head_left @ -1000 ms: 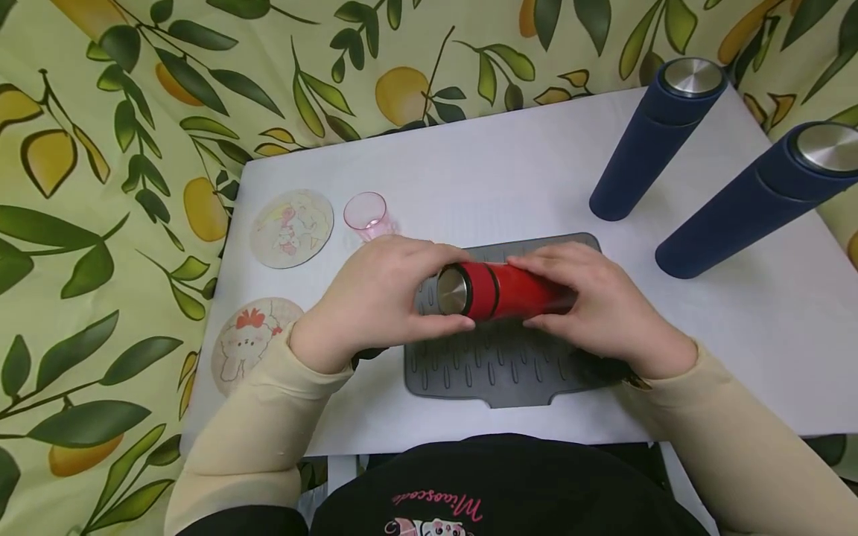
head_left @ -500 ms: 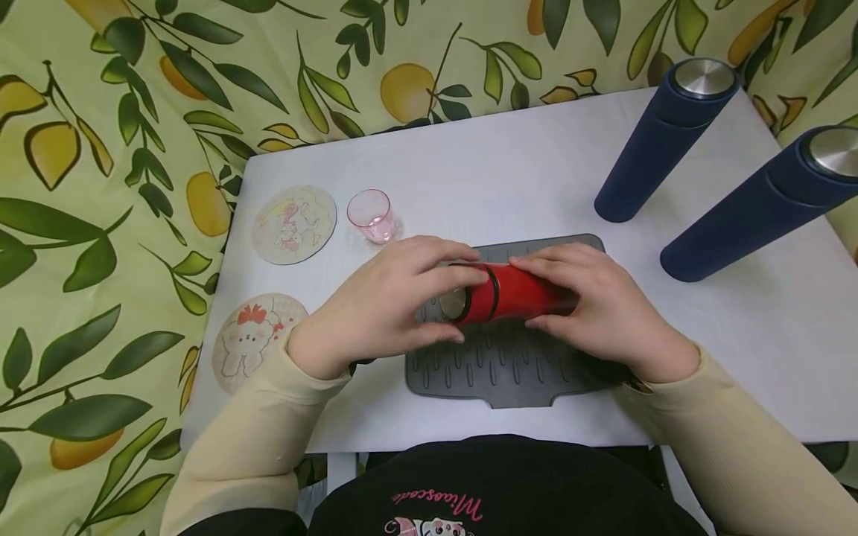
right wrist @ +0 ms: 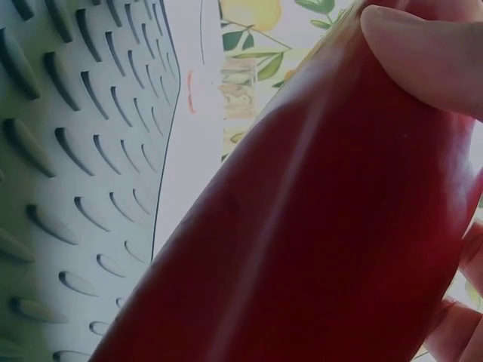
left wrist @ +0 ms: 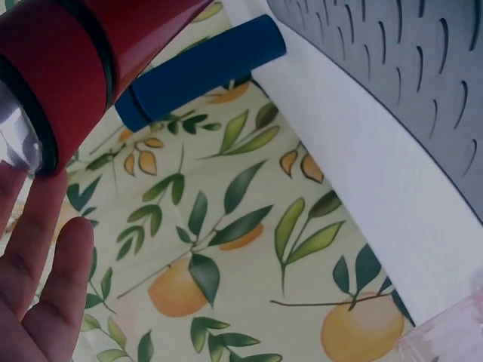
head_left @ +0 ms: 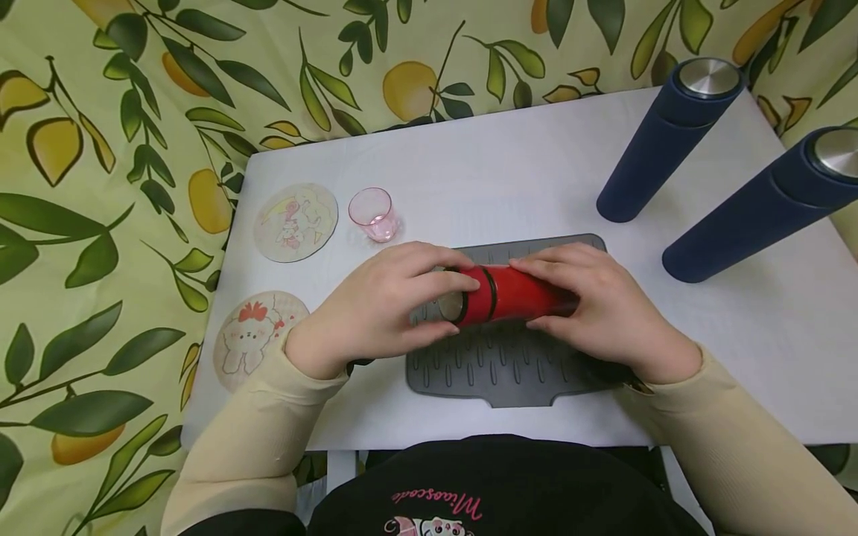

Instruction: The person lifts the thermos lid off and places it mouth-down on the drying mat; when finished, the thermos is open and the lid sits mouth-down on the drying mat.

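A red thermos [head_left: 526, 294] with a steel-topped lid [head_left: 474, 307] is held tilted over a grey ridged mat [head_left: 496, 372], its lid toward the left. My right hand [head_left: 603, 309] grips the body, the thumb lying across the red surface [right wrist: 302, 219] in the right wrist view. Around the lid end is my left hand [head_left: 375, 301], index finger over the top and thumb at the lower edge. The left wrist view has fingers [left wrist: 41, 226] right at the rim of the steel top [left wrist: 16, 132]. My left fingers partly cover the steel top in the head view.
Two tall navy thermoses [head_left: 663, 141] stand at the right of the white table [head_left: 482, 171]. Behind my left hand is a small pink glass [head_left: 373, 216]. Two round printed coasters [head_left: 295, 223] lie along the left side. A fruit-patterned cloth [head_left: 134, 223] hangs behind the table.
My left hand has loosened from the lid and shifted slightly left and down, its index finger now across the lid's top. The right hand and thermos stay nearly in place.
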Tool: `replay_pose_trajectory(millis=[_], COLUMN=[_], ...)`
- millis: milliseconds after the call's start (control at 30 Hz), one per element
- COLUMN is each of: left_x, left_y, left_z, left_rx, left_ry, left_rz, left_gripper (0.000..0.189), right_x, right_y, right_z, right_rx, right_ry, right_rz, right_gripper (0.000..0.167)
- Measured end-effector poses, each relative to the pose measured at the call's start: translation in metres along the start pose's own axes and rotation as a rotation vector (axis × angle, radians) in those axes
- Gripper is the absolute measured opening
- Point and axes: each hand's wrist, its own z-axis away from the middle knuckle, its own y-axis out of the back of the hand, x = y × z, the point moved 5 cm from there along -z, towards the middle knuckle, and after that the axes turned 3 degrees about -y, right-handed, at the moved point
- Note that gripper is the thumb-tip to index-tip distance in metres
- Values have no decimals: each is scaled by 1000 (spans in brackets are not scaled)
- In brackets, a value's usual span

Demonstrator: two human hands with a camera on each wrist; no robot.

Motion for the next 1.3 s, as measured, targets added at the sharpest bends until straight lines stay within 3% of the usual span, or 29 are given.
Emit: replay_pose_trajectory(millis=[167,300,433,500,600,700,833,1133,1300], left_x=[-4,-7,-9,-9,-9,-6,-3,-5,-8], left_y=[-1,-4,-8,-8,-9,-7,-6,-4,-4], left_z=[2,3,5,6,6,6,6,6,6], left_rx=[38,60,47,32,7,-7,-10,-3,20], left_ry=[84,198,326,352,293,155,34,44,132], left_rz=[29,56,64,51,58,69,40,17,2], left_gripper=[50,50,48,53,70,81,69,61,70], right_x=[-1,-3,-4,-4,-3,-3,-2,-1,-2], right_y=[-2,-3,-6,-6,-5,-4,-5,-5,-5], right_z=[0,0,1,1,1,1,1,2,2], right_rx=[6,0,-10,-10,-5,0,1,-8,-7], right_ry=[6,0,0,-3,-7,-8,-2,-9,-18], right_rz=[-5,-7,-10,-11,-13,-13,-15,-26,-24], right_gripper=[84,85,85,85,85,86,85,86,86])
